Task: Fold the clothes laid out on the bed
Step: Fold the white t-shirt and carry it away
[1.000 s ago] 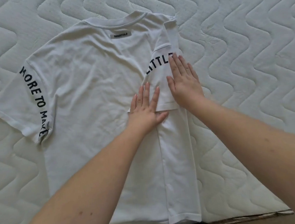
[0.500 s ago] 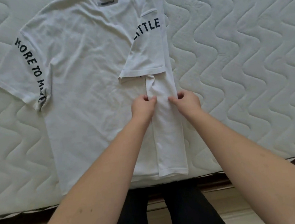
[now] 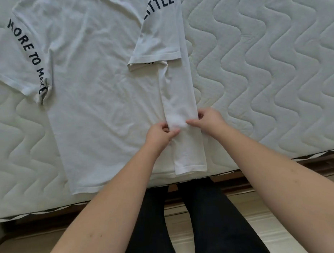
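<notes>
Quilted white mattress fills the upper part of the view, its near edge running above a strip of wooden frame and pale floor, with the person's dark trousers below. On the mattress lies a white T-shirt, back up, its hem at the near edge; its right side is already turned inward as a long folded panel, with the lettered right sleeve lying flat on top of the shirt body farther from the hem. The other sleeve, also lettered, lies spread out to the left of the shirt body. The left hand pinches the inner edge of the panel and the right hand pinches its outer, creased edge, both with thumb and fingers closed on cloth, roughly two-thirds of the way down the panel toward the hem. The step in hand looks like straightening that panel. To do it well, pull gently toward the hem with even tension on both edges, so the crease stays parallel to the shirt's side and the bunched cloth between the hands flattens. The rest of the panel runs away from the grip toward the collar; a short length lies between grip and hem.
</notes>
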{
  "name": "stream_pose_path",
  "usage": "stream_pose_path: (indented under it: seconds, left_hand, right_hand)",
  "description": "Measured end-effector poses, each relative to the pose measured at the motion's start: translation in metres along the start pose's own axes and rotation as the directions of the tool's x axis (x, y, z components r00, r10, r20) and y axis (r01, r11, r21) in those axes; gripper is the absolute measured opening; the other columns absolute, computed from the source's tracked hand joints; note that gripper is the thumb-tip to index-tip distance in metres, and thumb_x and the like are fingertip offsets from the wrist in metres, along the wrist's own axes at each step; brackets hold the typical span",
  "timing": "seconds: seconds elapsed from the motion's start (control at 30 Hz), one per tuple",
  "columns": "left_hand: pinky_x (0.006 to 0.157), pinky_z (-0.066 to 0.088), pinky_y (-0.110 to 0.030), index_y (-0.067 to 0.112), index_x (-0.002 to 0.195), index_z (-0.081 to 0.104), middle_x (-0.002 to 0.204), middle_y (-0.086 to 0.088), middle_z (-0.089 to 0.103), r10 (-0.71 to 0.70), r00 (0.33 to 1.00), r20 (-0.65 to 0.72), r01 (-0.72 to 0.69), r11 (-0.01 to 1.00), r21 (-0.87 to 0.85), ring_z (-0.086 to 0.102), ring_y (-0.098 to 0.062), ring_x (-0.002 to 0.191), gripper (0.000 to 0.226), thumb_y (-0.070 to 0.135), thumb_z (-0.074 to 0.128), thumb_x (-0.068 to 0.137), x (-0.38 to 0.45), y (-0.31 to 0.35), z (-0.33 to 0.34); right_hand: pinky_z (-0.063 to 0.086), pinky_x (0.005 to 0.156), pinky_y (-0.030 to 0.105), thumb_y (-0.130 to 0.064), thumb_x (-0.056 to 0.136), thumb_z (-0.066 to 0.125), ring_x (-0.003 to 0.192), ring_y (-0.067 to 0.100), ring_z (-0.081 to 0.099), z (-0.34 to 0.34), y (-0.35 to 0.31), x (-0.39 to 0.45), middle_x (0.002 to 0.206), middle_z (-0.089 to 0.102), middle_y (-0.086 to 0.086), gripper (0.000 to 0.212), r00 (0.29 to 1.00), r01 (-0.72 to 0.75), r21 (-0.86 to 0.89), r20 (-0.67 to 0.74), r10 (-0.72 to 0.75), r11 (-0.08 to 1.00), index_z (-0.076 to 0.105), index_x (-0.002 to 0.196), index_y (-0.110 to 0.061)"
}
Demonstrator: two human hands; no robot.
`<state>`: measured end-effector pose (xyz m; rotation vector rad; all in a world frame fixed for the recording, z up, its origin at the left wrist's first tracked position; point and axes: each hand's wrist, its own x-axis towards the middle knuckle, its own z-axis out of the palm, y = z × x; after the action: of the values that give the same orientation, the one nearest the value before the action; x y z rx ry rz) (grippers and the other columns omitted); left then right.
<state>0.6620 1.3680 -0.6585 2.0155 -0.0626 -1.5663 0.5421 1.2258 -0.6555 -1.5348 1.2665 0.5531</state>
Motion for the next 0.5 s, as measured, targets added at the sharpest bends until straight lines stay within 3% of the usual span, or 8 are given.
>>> stream_pose_path:
  seconds: [0.07, 0.17, 0.27, 0.33, 0.4, 0.5]
  left_hand:
    - [0.085, 0.058, -0.045, 0.013, 0.106, 0.071, 0.098, -0.009, 0.074, -0.038, 0.999, 0.017, 0.037, 0.998, 0.057, 0.071, -0.027, 0.091, 0.023, 0.023, 0.074, 0.086, -0.007, -0.013, 0.006]
    - [0.085, 0.058, -0.045, 0.015, 0.098, 0.072, 0.093, -0.006, 0.075, -0.074, 0.997, -0.002, 0.074, 0.995, 0.072, 0.072, -0.025, 0.088, 0.02, 0.031, 0.073, 0.086, -0.017, -0.036, 0.014]
    - [0.086, 0.058, -0.044, 0.022, 0.097, 0.069, 0.093, -0.004, 0.075, -0.083, 0.996, 0.031, 0.08, 0.993, 0.085, 0.072, -0.023, 0.089, 0.015, 0.028, 0.075, 0.084, -0.027, -0.057, 0.022]
    - [0.086, 0.058, -0.046, 0.02, 0.097, 0.069, 0.095, -0.006, 0.074, -0.106, 0.994, 0.026, 0.103, 0.991, 0.088, 0.071, -0.025, 0.09, 0.011, 0.024, 0.073, 0.087, -0.032, -0.069, 0.027]
    - [0.083, 0.059, -0.046, 0.017, 0.085, 0.067, 0.088, -0.009, 0.073, -0.138, 0.99, -0.003, 0.138, 0.982, 0.127, 0.071, -0.027, 0.084, 0.012, 0.028, 0.072, 0.088, -0.038, -0.078, 0.031]
    - [0.076, 0.059, -0.039, 0.016, 0.069, 0.056, 0.066, -0.005, 0.069, -0.195, 0.98, -0.039, 0.198, 0.928, 0.316, 0.07, -0.025, 0.069, 0.033, 0.039, 0.07, 0.088, -0.046, -0.083, 0.034]
  right_hand:
    - [0.053, 0.087, 0.042, -0.04, 0.085, 0.072, 0.098, 0.027, 0.067, 0.008, 0.012, -0.009, 0.105, 0.072, 0.008, 0.04, 0.998, -0.024, -0.073, 0.054, 0.027, 0.997, 0.07, 0.114, -0.012]
    - [0.054, 0.085, 0.044, -0.049, 0.086, 0.067, 0.092, 0.025, 0.066, 0.016, 0.029, -0.02, 0.1, 0.071, 0.005, 0.041, 0.998, -0.058, -0.065, -0.001, 0.059, 0.996, 0.068, 0.105, -0.013]
    - [0.051, 0.085, 0.035, -0.04, 0.084, 0.073, 0.095, 0.018, 0.063, 0.02, 0.04, -0.036, 0.104, 0.069, -0.003, 0.039, 0.998, -0.038, -0.015, 0.045, 0.038, 0.999, 0.065, 0.114, -0.017]
    - [0.048, 0.083, 0.032, -0.035, 0.085, 0.073, 0.099, 0.02, 0.063, 0.024, 0.048, -0.043, 0.107, 0.069, 0.0, 0.038, 0.99, -0.023, -0.124, 0.132, 0.04, 0.992, 0.066, 0.118, -0.017]
    - [0.049, 0.08, 0.033, -0.038, 0.086, 0.071, 0.093, 0.023, 0.065, 0.026, 0.056, -0.049, 0.103, 0.072, 0.003, 0.029, 0.986, -0.045, -0.227, 0.148, 0.08, 0.973, 0.069, 0.106, -0.017]
    - [0.049, 0.072, 0.033, -0.036, 0.083, 0.074, 0.083, 0.024, 0.066, 0.031, 0.07, -0.058, 0.082, 0.068, 0.001, 0.021, 0.99, -0.069, -0.219, 0.109, 0.095, 0.973, 0.06, 0.085, -0.021]
